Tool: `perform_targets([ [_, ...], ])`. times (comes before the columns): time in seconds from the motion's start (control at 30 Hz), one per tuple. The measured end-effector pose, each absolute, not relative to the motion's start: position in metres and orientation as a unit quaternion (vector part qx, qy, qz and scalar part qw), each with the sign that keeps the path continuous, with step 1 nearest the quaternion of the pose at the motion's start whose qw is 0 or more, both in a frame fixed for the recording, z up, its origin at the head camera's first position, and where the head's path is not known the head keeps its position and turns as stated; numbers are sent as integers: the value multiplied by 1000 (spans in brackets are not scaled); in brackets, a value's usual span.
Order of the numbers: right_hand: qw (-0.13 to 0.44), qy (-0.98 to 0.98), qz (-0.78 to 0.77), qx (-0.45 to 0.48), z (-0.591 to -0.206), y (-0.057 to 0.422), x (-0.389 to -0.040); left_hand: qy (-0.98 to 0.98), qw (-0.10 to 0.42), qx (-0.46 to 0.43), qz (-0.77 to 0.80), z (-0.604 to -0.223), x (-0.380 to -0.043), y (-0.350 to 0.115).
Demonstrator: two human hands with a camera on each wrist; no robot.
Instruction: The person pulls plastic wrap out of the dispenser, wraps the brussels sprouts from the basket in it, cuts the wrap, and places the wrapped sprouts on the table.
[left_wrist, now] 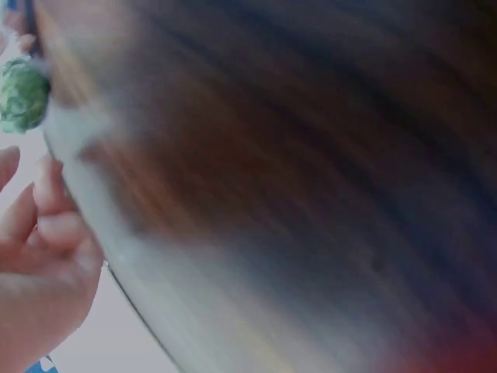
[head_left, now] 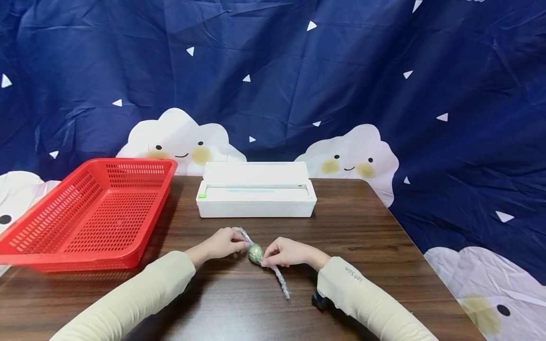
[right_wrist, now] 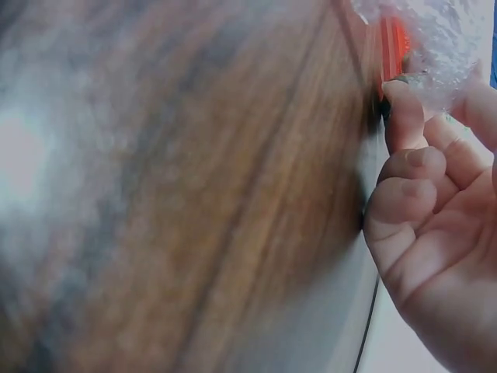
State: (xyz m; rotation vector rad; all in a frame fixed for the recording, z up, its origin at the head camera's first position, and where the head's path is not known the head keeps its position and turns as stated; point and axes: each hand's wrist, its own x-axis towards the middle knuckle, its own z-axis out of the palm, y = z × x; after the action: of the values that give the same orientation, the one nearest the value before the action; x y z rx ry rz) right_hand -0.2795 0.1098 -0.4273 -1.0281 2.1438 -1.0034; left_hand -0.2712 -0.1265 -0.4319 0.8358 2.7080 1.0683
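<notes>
A round green patterned ball [head_left: 255, 254], wrapped in clear plastic film, is held between the two hands over the dark wood table. Twisted tails of film run out from two sides of it, the longer tail [head_left: 281, 282] pointing toward the table's near edge. My left hand [head_left: 222, 243] pinches the film at the ball's far-left side. On the near-right side, my right hand [head_left: 290, 252] pinches the base of the other tail between thumb and fingertips. Crinkled film [right_wrist: 446, 54] shows above the right fingers in the right wrist view. The ball [left_wrist: 23, 95] shows beyond the left fingertips in the left wrist view.
A long white box [head_left: 256, 209] with its lid raised stands behind the hands, a small green tab at its left corner. To the left sits a red slotted plastic basket [head_left: 145, 237]. A small black object [head_left: 319, 300] is under the right cuff. A blue curtain [head_left: 273, 94] hangs behind the table.
</notes>
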Motion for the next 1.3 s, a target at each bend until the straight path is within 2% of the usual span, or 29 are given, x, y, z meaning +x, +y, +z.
perform_targets([
  [0.1,278,798,-374,-381,-426,109,-279,863,123,237,428,-432,-271,-125],
  [0.2,276,800,-371,-382,-425,108,-278,843,165,200,470,-432,-270,-123],
  [0.37,268,804,-367,-384,-425,108,-277,811,211,146,526,-432,-269,-121],
  [0.5,273,802,-374,-378,-426,109,-277,783,228,122,566,-432,-268,-119],
  [1.07,288,765,-454,-355,-429,109,-274,767,209,60,604,-434,-266,-113],
  [1.3,299,740,-463,-386,-432,110,-276,773,202,56,599,-434,-266,-111],
])
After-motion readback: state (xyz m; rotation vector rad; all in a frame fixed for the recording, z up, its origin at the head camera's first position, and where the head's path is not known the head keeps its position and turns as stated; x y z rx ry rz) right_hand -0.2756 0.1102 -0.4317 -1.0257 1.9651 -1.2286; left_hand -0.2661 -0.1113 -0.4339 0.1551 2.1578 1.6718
